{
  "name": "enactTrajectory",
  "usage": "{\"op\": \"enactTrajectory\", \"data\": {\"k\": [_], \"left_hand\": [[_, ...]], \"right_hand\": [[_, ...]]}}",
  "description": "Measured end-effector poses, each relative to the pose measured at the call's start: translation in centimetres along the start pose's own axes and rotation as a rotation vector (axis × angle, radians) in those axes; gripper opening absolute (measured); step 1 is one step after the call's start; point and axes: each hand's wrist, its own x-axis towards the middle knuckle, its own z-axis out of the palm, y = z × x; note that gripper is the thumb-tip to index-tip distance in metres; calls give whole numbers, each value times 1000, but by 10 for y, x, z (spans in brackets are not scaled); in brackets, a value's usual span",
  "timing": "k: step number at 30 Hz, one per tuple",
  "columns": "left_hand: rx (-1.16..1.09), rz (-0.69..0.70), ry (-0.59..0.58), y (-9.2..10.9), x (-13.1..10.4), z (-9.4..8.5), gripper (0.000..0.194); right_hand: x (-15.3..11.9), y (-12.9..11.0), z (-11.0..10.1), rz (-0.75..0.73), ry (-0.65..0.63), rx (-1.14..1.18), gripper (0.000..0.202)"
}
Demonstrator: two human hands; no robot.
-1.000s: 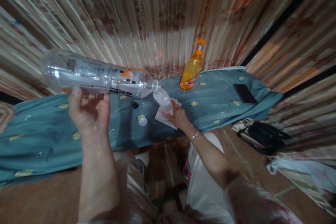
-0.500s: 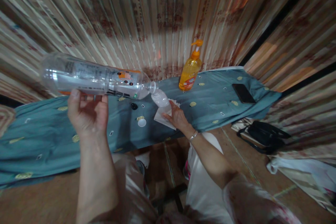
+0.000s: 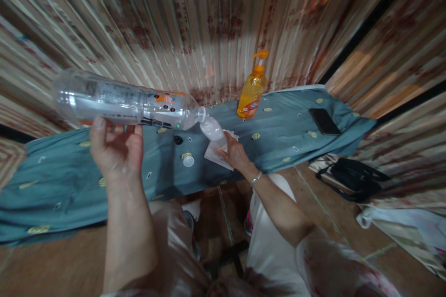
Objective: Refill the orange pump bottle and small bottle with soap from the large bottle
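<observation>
My left hand (image 3: 118,148) grips a large clear plastic bottle (image 3: 125,102) from below, its fingers partly hidden behind it. The bottle lies nearly level, its neck pointing right and slightly down. Its mouth meets the mouth of a small clear bottle (image 3: 211,129), which leans up to the left. Wrapped round the small bottle's lower part is my right hand (image 3: 234,150), with a white tissue (image 3: 216,155) beneath and around it. A round white cap (image 3: 188,161) and a small black cap (image 3: 178,140) lie on the cloth below the large bottle.
An orange pump bottle (image 3: 251,93) stands at the back of the teal cloth-covered table (image 3: 278,144). A black phone (image 3: 324,121) lies at the right end. Behind hangs a pleated curtain (image 3: 146,32). On the floor at right sits a black bag (image 3: 351,178).
The two bottles stay mouth to mouth in my hands, almost unmoved. The view has shifted very slightly.
</observation>
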Motion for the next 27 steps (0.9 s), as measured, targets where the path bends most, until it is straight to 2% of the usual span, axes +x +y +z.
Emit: {"op": "enactTrajectory", "data": {"k": [27], "left_hand": [[-36, -21, 9, 1, 6, -1, 39]], "right_hand": [[2, -7, -6, 33, -18, 14, 71]]}}
